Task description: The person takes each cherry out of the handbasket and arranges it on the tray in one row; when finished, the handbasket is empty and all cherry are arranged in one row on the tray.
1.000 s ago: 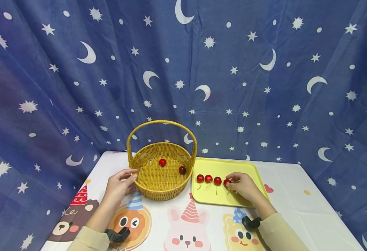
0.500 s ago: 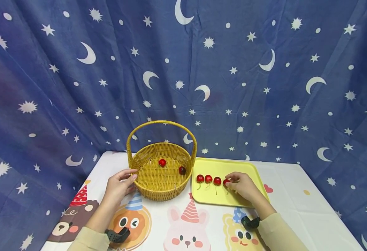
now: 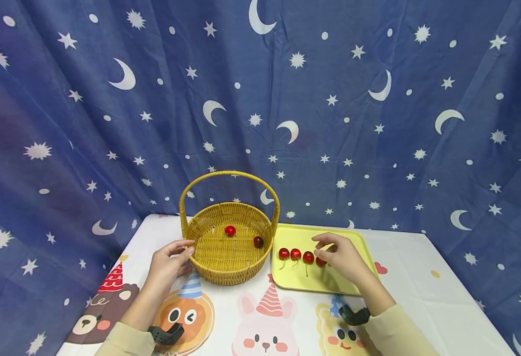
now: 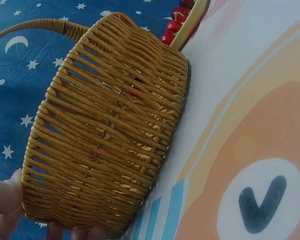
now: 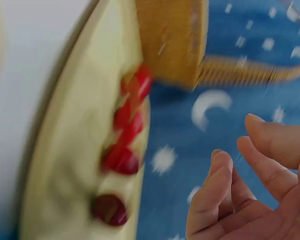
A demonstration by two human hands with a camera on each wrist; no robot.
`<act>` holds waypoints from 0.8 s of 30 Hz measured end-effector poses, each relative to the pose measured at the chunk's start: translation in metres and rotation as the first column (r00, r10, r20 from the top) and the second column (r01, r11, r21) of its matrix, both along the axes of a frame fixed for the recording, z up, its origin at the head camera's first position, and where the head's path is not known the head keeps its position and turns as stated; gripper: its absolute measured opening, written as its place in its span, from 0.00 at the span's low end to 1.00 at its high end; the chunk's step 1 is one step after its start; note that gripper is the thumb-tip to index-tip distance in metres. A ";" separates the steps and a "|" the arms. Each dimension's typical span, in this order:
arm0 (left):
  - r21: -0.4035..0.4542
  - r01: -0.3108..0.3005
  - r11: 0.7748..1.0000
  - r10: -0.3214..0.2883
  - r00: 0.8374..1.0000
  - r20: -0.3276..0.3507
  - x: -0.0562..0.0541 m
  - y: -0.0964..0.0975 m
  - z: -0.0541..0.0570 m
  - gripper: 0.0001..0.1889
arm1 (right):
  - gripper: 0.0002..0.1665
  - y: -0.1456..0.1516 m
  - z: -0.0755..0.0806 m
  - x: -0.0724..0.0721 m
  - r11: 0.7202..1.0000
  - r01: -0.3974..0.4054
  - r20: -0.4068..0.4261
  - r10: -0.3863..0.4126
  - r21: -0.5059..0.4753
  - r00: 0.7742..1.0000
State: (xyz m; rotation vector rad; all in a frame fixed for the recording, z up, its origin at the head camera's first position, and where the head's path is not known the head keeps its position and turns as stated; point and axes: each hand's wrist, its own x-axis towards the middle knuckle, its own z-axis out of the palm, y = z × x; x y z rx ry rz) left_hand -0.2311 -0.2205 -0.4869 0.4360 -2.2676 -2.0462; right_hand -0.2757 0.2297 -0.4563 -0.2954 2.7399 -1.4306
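Observation:
A yellow woven basket (image 3: 231,275) with a tall arched handle stands left of centre in the head view. Two red cherries lie inside it, one bright (image 3: 230,231) and one darker (image 3: 258,242). My left hand (image 3: 168,262) grips the basket's left rim between thumb and fingers. On a yellow tray (image 3: 318,235) several cherries with stems (image 3: 307,257) lie in a row. Above the rightmost cherry (image 3: 320,262), partly covering it, hovers my right hand (image 3: 343,255). Its thumb and fingers are apart and hold nothing, as the right wrist view shows.
The tray sits close beside the basket's right side. A white tablecloth with cartoon animals (image 3: 266,316) covers the table. Behind and at the sides hangs a blue curtain (image 3: 313,183) with moons and stars.
My right hand has let go of the rightmost cherry and risen slightly off the tray. The cherry stays in the row. My left hand and the basket have not moved.

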 end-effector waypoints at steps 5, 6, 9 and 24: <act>0.002 0.002 1.000 -0.002 1.000 -0.006 0.002 -0.003 0.000 0.21 | 0.22 -0.051 0.026 0.013 0.990 -0.125 -0.024 0.124 -0.062 0.992; 0.003 0.001 1.000 -0.001 1.000 -0.006 0.002 -0.004 0.000 0.21 | 0.22 -0.062 0.029 0.014 0.986 -0.149 -0.034 0.147 -0.068 0.988; 0.003 -0.002 1.000 0.002 1.000 -0.005 0.002 -0.005 0.001 0.21 | 0.23 -0.096 0.037 0.014 0.971 -0.227 -0.064 0.222 -0.081 0.973; 0.011 0.011 1.000 -0.011 1.000 -0.007 -0.002 -0.003 -0.002 0.21 | 0.29 -0.187 0.011 -0.054 0.952 -0.261 -0.052 0.272 0.163 0.961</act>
